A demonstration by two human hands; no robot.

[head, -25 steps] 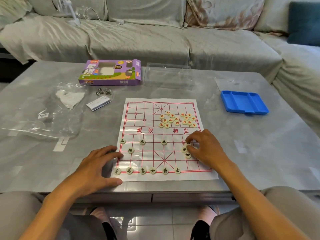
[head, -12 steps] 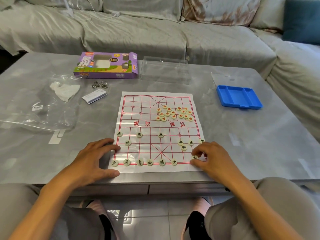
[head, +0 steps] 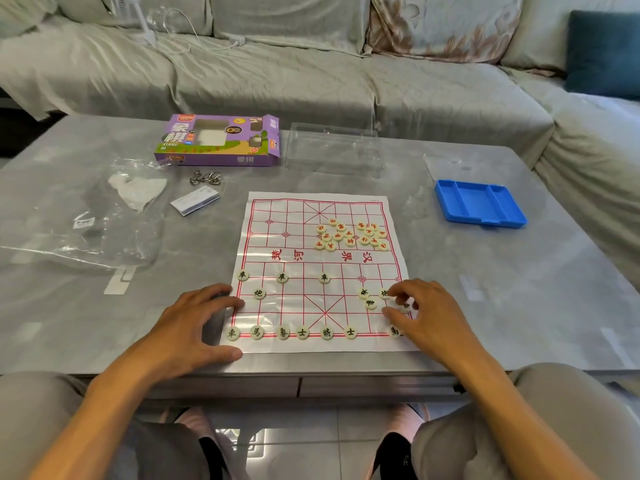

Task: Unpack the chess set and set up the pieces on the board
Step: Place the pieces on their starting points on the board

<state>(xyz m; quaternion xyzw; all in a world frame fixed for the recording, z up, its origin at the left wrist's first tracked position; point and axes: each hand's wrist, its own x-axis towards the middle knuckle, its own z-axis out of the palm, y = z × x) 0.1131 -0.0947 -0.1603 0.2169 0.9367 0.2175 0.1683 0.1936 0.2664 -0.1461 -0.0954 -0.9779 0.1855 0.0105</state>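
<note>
Black pieces (head: 370,303): sitting loose near the board's (head: 311,216) right edge, just left of the fingertips
Right hand (head: 420,315): nearer, fingers curling, grip unclear
Left hand (head: 194,325): lying flat, pinning the left edge

Paper board (head: 287,237) lies flat on grey table (head: 519,289). Left hand (head: 188,327) rests flat at its left edge, fingers spread. Right hand (head: 427,317) hovers over the near right corner, fingers curled above loose black pieces (head: 370,303); whether it holds one is unclear. Black back row (head: 303,332) partly placed. Red pieces (head: 349,234) heaped far right. Purple box (head: 218,140), blue tray (head: 479,206), plastic bag (head: 86,220) beyond.
</note>
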